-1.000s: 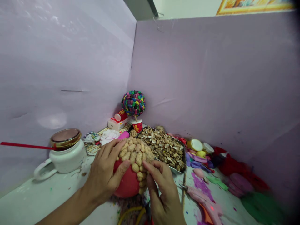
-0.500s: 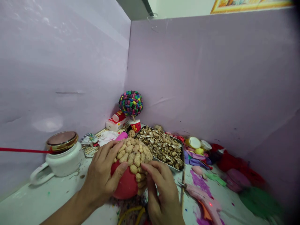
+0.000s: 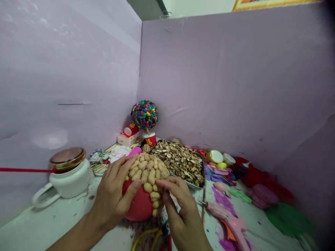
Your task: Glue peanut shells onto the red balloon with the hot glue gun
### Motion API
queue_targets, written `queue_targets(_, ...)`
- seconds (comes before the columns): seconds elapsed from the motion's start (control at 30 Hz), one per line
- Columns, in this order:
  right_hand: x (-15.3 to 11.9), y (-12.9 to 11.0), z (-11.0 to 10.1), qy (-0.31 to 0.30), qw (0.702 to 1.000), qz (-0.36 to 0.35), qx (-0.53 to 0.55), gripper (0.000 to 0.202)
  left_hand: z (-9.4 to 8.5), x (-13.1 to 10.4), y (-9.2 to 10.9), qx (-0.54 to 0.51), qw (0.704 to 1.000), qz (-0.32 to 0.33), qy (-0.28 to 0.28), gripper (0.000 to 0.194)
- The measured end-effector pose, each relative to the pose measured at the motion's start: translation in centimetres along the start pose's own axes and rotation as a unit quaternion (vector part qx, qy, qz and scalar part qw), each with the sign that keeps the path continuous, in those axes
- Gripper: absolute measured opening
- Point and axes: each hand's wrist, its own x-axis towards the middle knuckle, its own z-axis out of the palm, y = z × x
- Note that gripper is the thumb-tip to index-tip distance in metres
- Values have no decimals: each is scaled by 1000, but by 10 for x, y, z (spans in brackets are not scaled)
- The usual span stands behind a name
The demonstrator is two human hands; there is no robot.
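A red balloon point(image 3: 138, 206), its upper and right parts covered in peanut shells point(image 3: 144, 175), sits in front of me. My left hand point(image 3: 115, 191) grips it from the left, fingers over the top and thumb on the red surface. At the right side of the balloon is my right hand point(image 3: 183, 209); its thumb and forefinger are closed on a peanut shell point(image 3: 156, 196) at the edge of the covered part. The fingers partly hide that shell.
Behind the balloon lies a metal tray point(image 3: 196, 187) of loose shells. A pink glue gun point(image 3: 227, 218) rests at right, near limp balloons point(image 3: 217, 176). A white mug point(image 3: 69, 179) stands left. At the back is a multicoloured ball point(image 3: 144, 114) on a stick in a red cup point(image 3: 150, 139).
The view has shifted slightly. My right thumb has moved up towards the forefinger at the balloon's right side. My left hand keeps its grip.
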Motion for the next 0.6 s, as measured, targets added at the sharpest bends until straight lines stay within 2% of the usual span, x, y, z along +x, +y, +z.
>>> queue_targets(0.1, 1, -3, -1, 49, 999, 12, 7, 29, 0, 1, -1, 3, 1000, 0, 1, 47)
queue_targets(0.17, 1, -3, -1, 60, 998, 11, -1, 29, 0, 0, -1, 2, 1000, 0, 2, 46)
queue_targets(0.43, -1, 1, 0, 22, 998, -44, -46, 41, -1, -1, 2, 1, 1000, 7, 1, 47)
queue_targets(0.5, -2, 0, 0, 24, 998, -32, -44, 39, -1, 0, 0, -5, 1000, 5, 5, 47)
queue_targets(0.6, 0, -1, -4, 68, 996, 28, -41, 32, -1, 4, -8, -33, 999, -23, 4, 45)
